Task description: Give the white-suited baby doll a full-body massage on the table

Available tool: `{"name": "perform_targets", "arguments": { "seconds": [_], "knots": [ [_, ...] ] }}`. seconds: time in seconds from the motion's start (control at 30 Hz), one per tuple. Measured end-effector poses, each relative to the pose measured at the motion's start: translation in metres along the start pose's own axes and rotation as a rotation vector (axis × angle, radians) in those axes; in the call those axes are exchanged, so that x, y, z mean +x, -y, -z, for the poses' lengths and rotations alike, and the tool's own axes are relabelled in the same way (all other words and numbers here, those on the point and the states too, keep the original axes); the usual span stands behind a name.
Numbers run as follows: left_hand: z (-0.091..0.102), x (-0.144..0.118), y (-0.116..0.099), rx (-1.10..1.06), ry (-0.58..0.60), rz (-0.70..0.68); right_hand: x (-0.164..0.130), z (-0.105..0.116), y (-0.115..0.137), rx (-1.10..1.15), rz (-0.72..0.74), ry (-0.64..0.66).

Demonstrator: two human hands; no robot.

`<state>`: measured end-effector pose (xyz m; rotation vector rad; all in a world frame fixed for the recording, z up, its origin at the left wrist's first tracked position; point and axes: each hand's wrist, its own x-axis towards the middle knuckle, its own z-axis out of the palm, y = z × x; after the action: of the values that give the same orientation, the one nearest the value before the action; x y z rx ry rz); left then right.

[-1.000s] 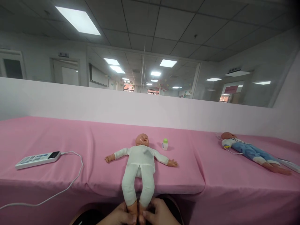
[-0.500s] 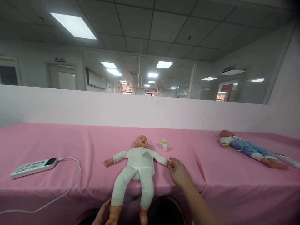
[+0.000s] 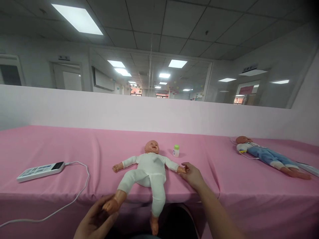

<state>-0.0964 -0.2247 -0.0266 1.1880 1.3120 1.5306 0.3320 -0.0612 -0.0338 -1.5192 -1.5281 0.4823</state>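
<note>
A baby doll [image 3: 151, 165] in a white suit lies on its back on the pink cloth, its legs reaching past the front edge. My left hand [image 3: 96, 215] is wrapped round the doll's foot [image 3: 111, 206] at the left, fingers behind it and thumb in front. That leg is bent outward and raised. My right hand [image 3: 192, 176] pinches the doll's small hand [image 3: 181, 170] at the right, the arm stretched out to the side. The doll's other foot [image 3: 154, 225] hangs over the edge, untouched. A small bottle with a green cap [image 3: 176, 151] stands beside the doll's head.
On the left lies a white handheld control box [image 3: 41, 172] with a cable [image 3: 83, 186] running over the front edge. A second doll in blue trousers [image 3: 265, 155] lies at the right with thin tubes about it. A low white wall [image 3: 124, 111] with glass above runs behind.
My left hand has come up from below the edge and taken hold of the doll's foot, which has swung up and to the left. My right hand keeps its pinch. The view has shifted slightly.
</note>
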Motion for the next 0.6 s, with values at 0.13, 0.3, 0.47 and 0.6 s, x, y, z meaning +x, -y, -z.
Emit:
{"name": "perform_targets", "arguments": {
  "seconds": [0.13,0.3,0.47,0.6],
  "knots": [
    [0.001,0.016,-0.015,0.040,0.000,-0.068,0.002,-0.003,0.006,0.498,-0.111,-0.065],
    [-0.013,0.030,-0.040,0.039,0.049,-0.148,0.023,-0.013,0.033,0.797,-0.183,-0.112],
    [-0.052,0.062,-0.059,-0.044,0.158,-0.148,0.045,-0.044,0.096,0.586,0.019,-0.152],
    [-0.090,0.102,-0.056,-0.065,0.163,-0.162,0.040,-0.080,0.135,0.186,0.277,-0.027]
  ]
}}
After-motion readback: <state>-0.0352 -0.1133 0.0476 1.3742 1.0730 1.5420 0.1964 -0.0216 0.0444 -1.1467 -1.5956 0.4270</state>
